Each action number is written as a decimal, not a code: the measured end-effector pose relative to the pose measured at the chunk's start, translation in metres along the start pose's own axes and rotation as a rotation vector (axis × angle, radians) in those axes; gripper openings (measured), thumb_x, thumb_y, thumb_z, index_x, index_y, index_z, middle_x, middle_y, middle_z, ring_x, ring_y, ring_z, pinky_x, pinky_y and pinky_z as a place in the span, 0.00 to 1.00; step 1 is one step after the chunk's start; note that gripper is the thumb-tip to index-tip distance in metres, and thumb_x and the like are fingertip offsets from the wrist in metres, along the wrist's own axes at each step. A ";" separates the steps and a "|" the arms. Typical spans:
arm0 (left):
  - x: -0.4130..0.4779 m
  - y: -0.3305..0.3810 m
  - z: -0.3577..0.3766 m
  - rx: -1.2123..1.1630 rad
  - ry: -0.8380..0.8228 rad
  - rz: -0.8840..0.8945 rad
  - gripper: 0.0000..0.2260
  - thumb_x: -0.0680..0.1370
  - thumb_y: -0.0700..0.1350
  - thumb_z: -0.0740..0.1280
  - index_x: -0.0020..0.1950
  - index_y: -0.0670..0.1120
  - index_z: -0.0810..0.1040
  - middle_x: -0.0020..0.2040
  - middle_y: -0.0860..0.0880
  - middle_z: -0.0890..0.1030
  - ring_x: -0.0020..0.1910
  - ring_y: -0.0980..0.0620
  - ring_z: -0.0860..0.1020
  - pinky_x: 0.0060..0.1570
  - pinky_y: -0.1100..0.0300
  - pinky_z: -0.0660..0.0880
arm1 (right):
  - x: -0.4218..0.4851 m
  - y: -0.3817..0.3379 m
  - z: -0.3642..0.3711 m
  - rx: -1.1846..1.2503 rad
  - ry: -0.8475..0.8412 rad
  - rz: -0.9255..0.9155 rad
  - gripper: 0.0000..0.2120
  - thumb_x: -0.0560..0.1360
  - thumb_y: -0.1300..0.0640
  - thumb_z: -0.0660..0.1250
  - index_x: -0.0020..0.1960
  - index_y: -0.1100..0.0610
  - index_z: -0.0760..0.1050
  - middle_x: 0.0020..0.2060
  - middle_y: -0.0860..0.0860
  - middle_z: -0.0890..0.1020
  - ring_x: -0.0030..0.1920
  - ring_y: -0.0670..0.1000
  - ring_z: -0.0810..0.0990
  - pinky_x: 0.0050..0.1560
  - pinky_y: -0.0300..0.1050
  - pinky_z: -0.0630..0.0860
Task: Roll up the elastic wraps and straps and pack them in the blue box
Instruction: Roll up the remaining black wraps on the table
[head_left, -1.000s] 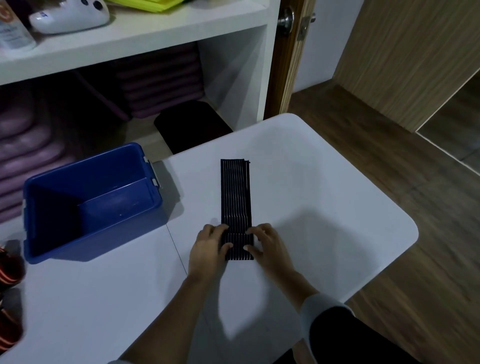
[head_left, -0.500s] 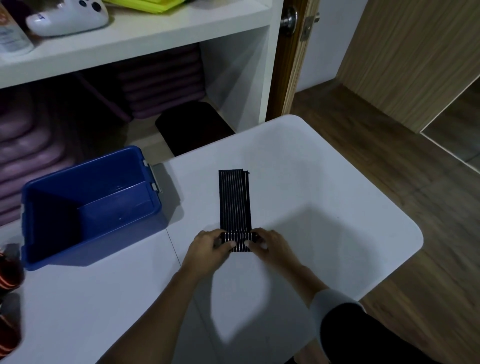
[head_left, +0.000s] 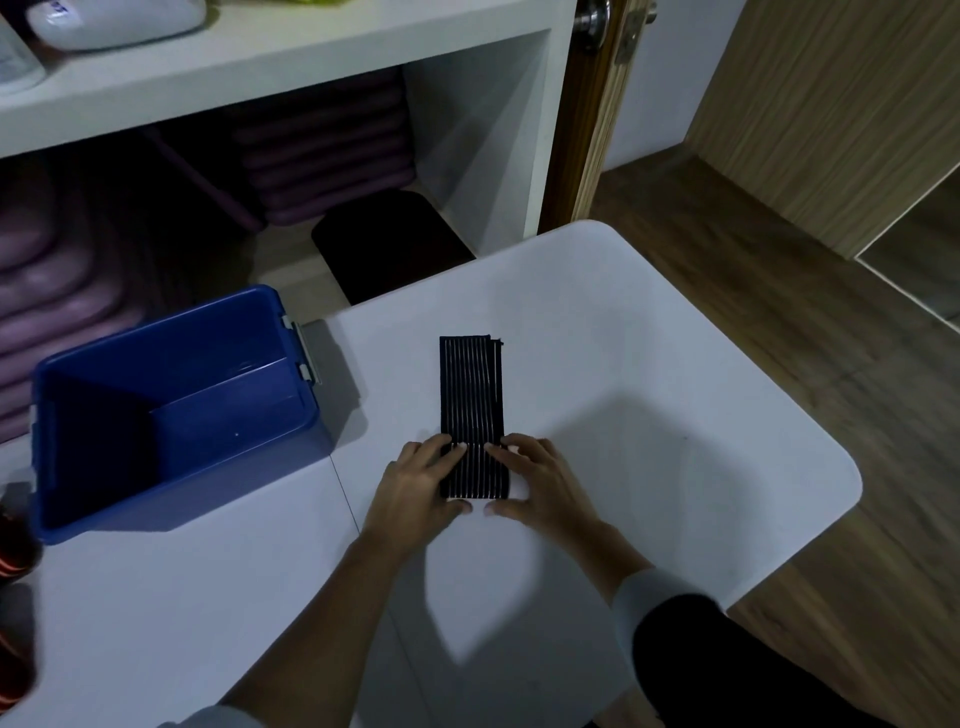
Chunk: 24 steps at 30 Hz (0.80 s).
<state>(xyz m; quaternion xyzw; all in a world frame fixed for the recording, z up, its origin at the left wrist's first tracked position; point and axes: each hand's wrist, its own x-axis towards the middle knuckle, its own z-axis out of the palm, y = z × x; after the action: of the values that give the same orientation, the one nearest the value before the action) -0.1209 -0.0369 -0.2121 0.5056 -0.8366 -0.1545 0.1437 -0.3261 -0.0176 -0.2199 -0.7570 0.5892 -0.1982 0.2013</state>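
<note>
A black elastic wrap (head_left: 471, 395) with thin white stripes lies lengthwise on the white table (head_left: 649, 395). Its near end is rolled into a small thick roll. My left hand (head_left: 415, 486) grips the roll's left side, fingers curled over the top and thumb behind it. My right hand (head_left: 540, 483) grips the right side the same way. The blue box (head_left: 171, 405) stands open to the left, and nothing shows inside it.
Dark straps with orange stripes (head_left: 13, 561) lie at the table's left edge. A white shelf unit (head_left: 467, 130) with purple mats stands behind the table. A black stool (head_left: 389, 241) sits beyond the far edge. Wooden floor lies to the right.
Both hands have rolled the near end of the wrap away from me, so the flat part is shorter and the roll thicker.
</note>
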 end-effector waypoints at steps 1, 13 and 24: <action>0.001 -0.001 0.000 0.001 -0.020 -0.001 0.33 0.61 0.48 0.78 0.64 0.45 0.75 0.61 0.45 0.77 0.54 0.43 0.76 0.46 0.49 0.79 | 0.001 0.001 0.000 -0.001 -0.022 -0.011 0.35 0.60 0.44 0.76 0.64 0.55 0.75 0.58 0.55 0.77 0.51 0.58 0.77 0.53 0.50 0.76; 0.025 0.009 -0.024 -0.329 -0.154 -0.416 0.26 0.73 0.68 0.55 0.48 0.48 0.79 0.44 0.48 0.80 0.52 0.49 0.70 0.48 0.55 0.71 | 0.026 -0.016 -0.019 0.249 -0.037 0.272 0.13 0.76 0.46 0.60 0.38 0.53 0.73 0.34 0.46 0.78 0.40 0.50 0.74 0.45 0.44 0.67; 0.035 0.005 -0.011 -0.054 0.071 -0.162 0.23 0.73 0.45 0.70 0.68 0.49 0.72 0.67 0.45 0.72 0.59 0.43 0.73 0.53 0.48 0.76 | 0.048 -0.009 -0.012 0.135 0.125 0.154 0.17 0.70 0.56 0.71 0.59 0.53 0.78 0.55 0.53 0.78 0.54 0.55 0.75 0.57 0.51 0.73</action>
<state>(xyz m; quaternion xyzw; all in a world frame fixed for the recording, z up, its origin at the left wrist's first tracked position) -0.1363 -0.0666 -0.1971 0.5729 -0.7827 -0.1702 0.1741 -0.3143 -0.0634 -0.2020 -0.6803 0.6423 -0.2683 0.2294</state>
